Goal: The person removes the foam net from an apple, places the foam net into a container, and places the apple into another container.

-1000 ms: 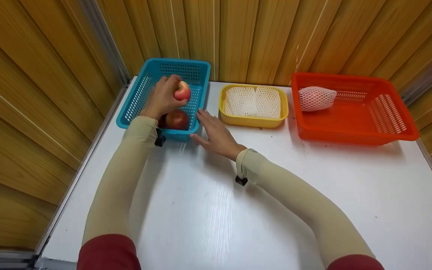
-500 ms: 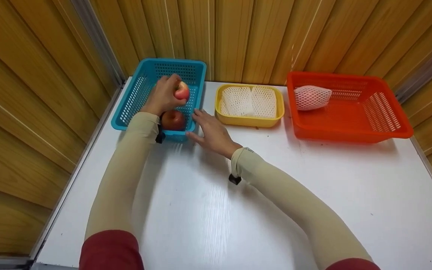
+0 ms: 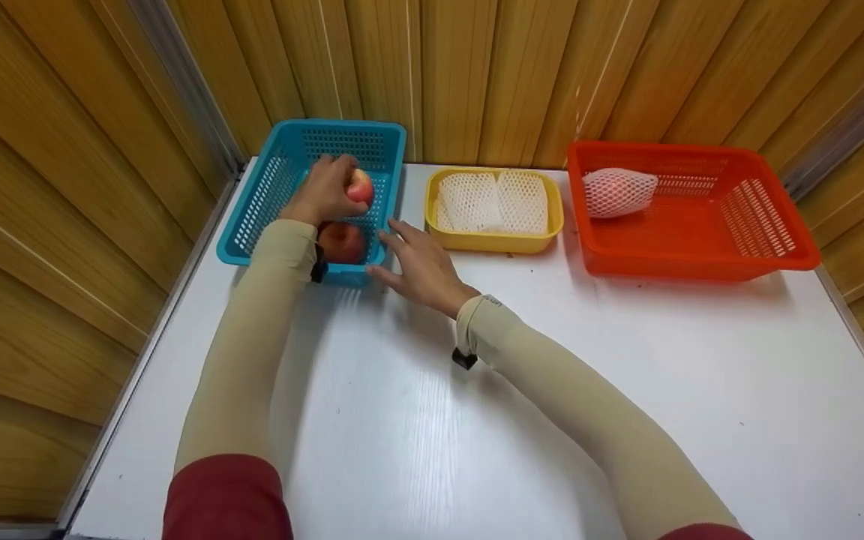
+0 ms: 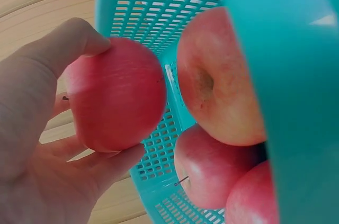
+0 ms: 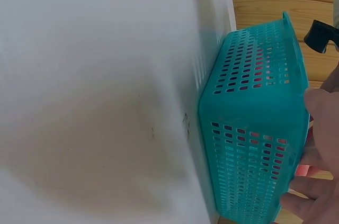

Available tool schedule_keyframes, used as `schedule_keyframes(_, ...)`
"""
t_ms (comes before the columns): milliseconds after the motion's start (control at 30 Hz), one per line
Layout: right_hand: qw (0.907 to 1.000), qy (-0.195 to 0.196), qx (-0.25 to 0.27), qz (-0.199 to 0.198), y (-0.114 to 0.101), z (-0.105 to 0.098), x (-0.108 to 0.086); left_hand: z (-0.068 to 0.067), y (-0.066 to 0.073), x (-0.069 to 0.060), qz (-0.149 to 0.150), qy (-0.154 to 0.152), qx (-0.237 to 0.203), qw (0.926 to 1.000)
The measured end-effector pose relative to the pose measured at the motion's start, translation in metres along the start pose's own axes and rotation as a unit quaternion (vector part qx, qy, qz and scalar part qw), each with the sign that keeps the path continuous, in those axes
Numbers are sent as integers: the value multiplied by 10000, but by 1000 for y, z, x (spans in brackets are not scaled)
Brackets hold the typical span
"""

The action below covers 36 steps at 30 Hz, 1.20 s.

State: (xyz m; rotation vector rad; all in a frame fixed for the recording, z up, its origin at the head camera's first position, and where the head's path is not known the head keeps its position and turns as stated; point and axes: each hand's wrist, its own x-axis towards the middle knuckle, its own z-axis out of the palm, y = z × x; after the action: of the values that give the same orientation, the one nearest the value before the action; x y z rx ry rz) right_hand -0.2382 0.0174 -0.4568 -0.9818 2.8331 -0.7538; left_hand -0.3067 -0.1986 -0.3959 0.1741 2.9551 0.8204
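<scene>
In the head view my left hand (image 3: 325, 190) grips a red apple (image 3: 359, 187) above the inside of a blue-green plastic basket (image 3: 394, 142). The left wrist view has this apple (image 4: 117, 95) between thumb and fingers, clear of the other fruit. Several more apples lie in the basket, among them a large one (image 4: 220, 75) and a smaller one with its stem showing (image 4: 206, 168). My right hand (image 3: 426, 268) rests with extended fingers against the basket's near right corner. From the right wrist, its fingertips (image 5: 296, 204) touch the basket's rim (image 5: 303, 70).
A yellow tub (image 3: 496, 241) stands right of the basket with white foam net sleeves (image 3: 493, 202) in it. Farther right is a red basket (image 3: 672, 262) holding one fruit in a foam net (image 3: 618, 192). Wood-panelled walls (image 3: 454, 82) border the white table (image 3: 402, 420).
The head view has shifted a little, so everything sits slightly farther left. My left hand still holds the apple over the basket, and my right hand stays at its rim.
</scene>
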Motion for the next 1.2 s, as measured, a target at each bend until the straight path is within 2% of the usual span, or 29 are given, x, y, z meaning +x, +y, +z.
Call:
schedule_keyframes(233, 10000, -48, -8, 40, -1, 2, -1, 2, 0, 6, -198, -223, -208, 9993)
schedule_keyframes(400, 10000, 28, -57, -66, -1, 4, -2, 2, -1, 9, -299, -376, -212, 9986)
schedule_keyframes(600, 9998, 78, -172, -66, 0, 3, -2, 0, 4, 12, -473, -634, -204, 9967)
schedule_keyframes(833, 9994, 212, -240, -165, 0, 4, -1, -7, 9, 22, -654, -988, 260, 9926)
schedule_keyframes(1033, 9995, 178, -241, -103, -1, 5, -2, -11, 14, 30, -835, -1260, 287, 9881)
schedule_keyframes(1200, 9997, 158, -184, -100, 0, 3, -1, -9, 17, 35, -893, -1355, 427, 9858)
